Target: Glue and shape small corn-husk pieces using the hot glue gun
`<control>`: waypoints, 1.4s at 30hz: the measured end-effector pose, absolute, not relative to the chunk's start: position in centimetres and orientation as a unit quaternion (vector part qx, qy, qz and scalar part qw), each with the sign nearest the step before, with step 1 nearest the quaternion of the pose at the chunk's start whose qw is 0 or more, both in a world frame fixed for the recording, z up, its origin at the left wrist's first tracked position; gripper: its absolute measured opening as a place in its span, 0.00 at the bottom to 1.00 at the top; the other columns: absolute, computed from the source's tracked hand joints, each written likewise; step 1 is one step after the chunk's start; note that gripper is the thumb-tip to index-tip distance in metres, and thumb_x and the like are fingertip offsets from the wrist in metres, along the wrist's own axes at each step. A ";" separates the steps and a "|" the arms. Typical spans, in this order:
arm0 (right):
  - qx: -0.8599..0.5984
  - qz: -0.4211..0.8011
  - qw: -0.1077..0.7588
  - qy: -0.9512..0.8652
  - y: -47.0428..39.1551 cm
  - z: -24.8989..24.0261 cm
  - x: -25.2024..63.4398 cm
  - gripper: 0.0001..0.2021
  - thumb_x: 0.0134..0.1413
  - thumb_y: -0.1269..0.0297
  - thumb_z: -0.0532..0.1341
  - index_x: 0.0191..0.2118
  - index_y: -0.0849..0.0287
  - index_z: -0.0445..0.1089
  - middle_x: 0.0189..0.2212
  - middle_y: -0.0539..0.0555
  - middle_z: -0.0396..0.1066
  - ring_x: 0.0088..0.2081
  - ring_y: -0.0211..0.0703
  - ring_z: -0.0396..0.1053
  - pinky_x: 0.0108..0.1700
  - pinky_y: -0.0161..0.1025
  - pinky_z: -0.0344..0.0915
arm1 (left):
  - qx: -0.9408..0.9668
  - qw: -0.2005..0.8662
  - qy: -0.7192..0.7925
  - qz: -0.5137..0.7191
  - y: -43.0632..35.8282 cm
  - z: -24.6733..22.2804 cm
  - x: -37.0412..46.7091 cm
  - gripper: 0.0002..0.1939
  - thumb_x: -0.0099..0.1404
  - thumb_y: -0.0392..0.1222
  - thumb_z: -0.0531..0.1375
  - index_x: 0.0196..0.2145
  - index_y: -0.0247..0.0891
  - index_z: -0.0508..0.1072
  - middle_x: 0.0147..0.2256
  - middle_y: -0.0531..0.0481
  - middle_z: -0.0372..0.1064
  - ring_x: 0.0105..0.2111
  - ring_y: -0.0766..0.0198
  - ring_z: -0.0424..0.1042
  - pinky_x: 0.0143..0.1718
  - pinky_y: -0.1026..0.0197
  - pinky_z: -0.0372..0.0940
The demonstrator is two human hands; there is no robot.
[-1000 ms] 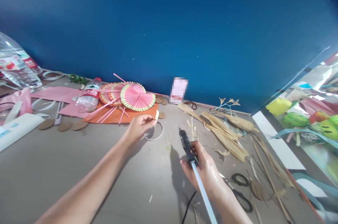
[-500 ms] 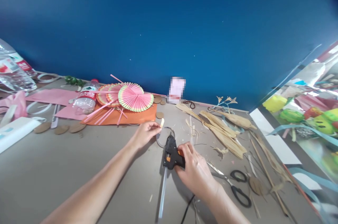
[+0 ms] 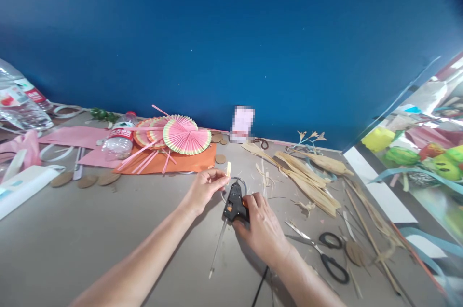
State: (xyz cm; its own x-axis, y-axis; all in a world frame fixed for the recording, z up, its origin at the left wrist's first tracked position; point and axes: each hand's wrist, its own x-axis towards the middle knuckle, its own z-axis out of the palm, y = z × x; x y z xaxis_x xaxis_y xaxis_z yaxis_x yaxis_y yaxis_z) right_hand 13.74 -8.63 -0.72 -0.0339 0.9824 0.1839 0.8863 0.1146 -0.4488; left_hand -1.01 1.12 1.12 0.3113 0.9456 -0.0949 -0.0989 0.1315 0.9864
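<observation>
Glue gun (image 3: 234, 201) sits gripped in my right hand (image 3: 261, 229) on the table (image 3: 72, 239); my left hand (image 3: 207, 186) pinches a small pale strip (image 3: 228, 168) just above its nozzle (scissors (image 3: 325, 254) lie right, paper fans (image 3: 181, 134) beyond).

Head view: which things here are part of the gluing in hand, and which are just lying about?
In use:
- glue gun in right hand
- small pale strip pinched by left hand
- wire ring by the gun's nozzle

Lying about:
- scissors
- paper fans
- water bottle
- dried husks
</observation>
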 end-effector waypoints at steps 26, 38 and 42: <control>-0.581 0.285 0.478 -0.593 -6.1 2.7 13.8 0.02 0.46 0.68 0.60 0.29 0.58 0.67 0.24 0.48 0.68 0.29 0.38 0.65 0.30 0.33 0.61 | 0.625 0.573 0.375 0.374 -1.4 1.5 -0.2 0.08 0.53 0.41 0.61 0.26 0.32 0.74 0.23 0.50 0.69 0.22 0.69 0.63 0.24 0.67 0.59; -0.565 0.339 0.499 -0.563 -6.0 2.6 13.9 0.03 0.45 0.67 0.59 0.28 0.60 0.67 0.24 0.50 0.68 0.29 0.39 0.66 0.32 0.35 0.62 | 0.700 0.491 0.347 0.385 -1.4 1.7 -0.4 0.07 0.57 0.40 0.59 0.26 0.33 0.74 0.26 0.48 0.70 0.26 0.65 0.67 0.28 0.65 0.61; -0.556 0.351 0.504 -0.559 -6.0 2.7 13.9 0.03 0.45 0.67 0.60 0.28 0.60 0.68 0.25 0.50 0.69 0.29 0.38 0.65 0.32 0.35 0.63 | 0.717 0.475 0.333 0.387 -1.6 2.2 -0.5 0.08 0.57 0.39 0.58 0.24 0.34 0.74 0.26 0.48 0.70 0.26 0.64 0.68 0.29 0.64 0.62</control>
